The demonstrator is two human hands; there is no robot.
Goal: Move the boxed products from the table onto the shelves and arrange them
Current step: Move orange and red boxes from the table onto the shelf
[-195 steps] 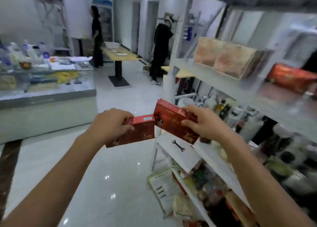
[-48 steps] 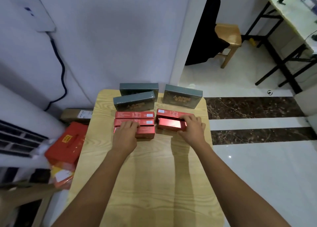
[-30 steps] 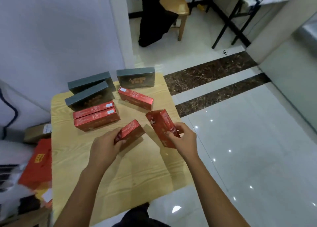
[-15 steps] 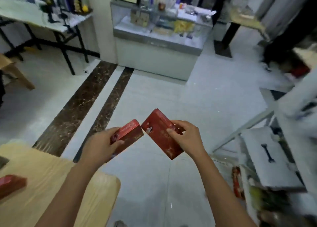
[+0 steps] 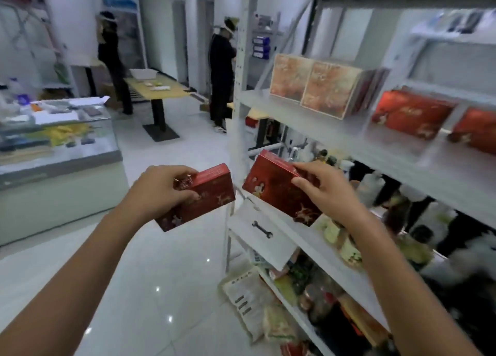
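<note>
Two red boxes are hanging in the air in front of the shelf rack [image 5: 308, 120], off the table and not yet on any shelf: the left box [image 5: 212, 197] in the left hand [image 5: 161, 191], the right box [image 5: 273, 191] in the right hand [image 5: 328, 194]. The upper shelf is carrying pale orange boxes [image 5: 316, 87] standing on edge, with big red boxes [image 5: 410, 118] further right. The lower shelves are holding bottles and packets, too blurred to name. Both arms are reaching forward. The left hand is gripping its box at the near end, fingers curled over the top edge, thumb pressing on the face. The right hand is pinching its tilted box near the upper corner, thumb on the face. The boxes are sitting just beside each other, not touching.
</note>
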